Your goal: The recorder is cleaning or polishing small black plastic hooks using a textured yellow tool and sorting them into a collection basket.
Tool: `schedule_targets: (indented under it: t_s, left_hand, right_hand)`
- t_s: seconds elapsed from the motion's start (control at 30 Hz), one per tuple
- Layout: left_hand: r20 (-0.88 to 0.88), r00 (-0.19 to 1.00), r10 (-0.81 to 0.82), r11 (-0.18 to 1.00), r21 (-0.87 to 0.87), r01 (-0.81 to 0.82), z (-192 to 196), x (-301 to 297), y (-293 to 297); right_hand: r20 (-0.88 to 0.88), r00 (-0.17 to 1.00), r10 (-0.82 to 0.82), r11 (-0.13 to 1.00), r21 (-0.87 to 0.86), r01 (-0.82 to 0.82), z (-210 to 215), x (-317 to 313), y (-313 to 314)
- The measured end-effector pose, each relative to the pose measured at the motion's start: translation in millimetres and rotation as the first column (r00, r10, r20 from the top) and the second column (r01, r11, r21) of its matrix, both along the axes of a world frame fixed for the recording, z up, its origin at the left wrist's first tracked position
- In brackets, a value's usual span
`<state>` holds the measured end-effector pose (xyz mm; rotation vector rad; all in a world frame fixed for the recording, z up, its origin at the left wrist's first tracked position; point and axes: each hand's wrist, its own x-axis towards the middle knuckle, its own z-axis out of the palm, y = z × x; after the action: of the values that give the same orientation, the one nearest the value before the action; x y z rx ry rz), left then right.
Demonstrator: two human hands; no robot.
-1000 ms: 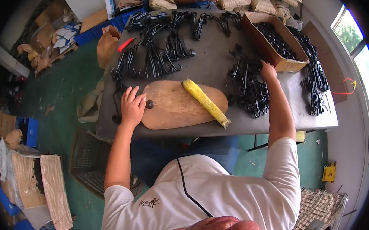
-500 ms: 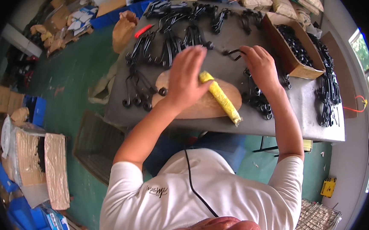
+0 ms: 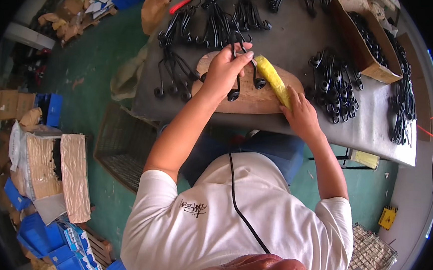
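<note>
My left hand is closed around black metal rods with round, coiled-looking ends. Two of those ends hang over an oval wooden board at the table's near edge. A long yellow plastic-wrapped roll lies slantwise across the board's right part, its far end close to my left fingertips. My right hand has its fingers on the near end of this roll. Left of the board, several similar black rods lie spread; a heap of more rods is right of it.
The dark-topped table bears bundles of black rods along its far side. A red-handled tool lies at the far left. An open cardboard box of black parts stands far right. Below the table's left edge is a wire crate.
My right hand has come back from the far right, where it held a black bent rod, to the yellow roll. My left hand now holds black rods. The view has shifted.
</note>
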<state>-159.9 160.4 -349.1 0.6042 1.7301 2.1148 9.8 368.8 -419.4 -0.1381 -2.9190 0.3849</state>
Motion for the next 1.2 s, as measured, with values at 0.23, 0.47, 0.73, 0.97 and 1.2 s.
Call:
schedule_targets:
  t_s: [0.23,0.47,0.73,0.97,1.2]
  left_hand:
    - [-0.182,0.983,-0.007,0.979,-0.200,-0.030,0.5,-0.4,1.2]
    - [-0.637,0.769,-0.051,0.829,-0.456,-0.322,12.5,-6.3,0.5]
    - [-0.601,0.799,0.019,0.901,-0.335,-0.273,2.7,-16.5,-1.2]
    - [-0.257,0.962,0.086,0.995,-0.020,-0.094,12.2,29.8,-4.0]
    - [-0.641,0.767,0.046,0.914,-0.283,-0.291,8.6,45.4,0.0]
  right_hand:
    - [0.234,0.972,0.004,-0.162,-0.959,0.232,27.4,18.7,-13.5]
    - [-0.021,0.986,-0.168,0.575,-0.814,0.080,71.8,16.8,-46.5]
    - [0.164,0.986,0.022,0.849,-0.524,0.068,21.1,-9.6,-35.3]
    - [-0.050,0.970,-0.239,0.491,-0.868,0.076,80.3,24.4,-41.4]
    - [-0.243,0.938,-0.247,0.750,-0.661,0.027,71.2,33.2,-59.1]
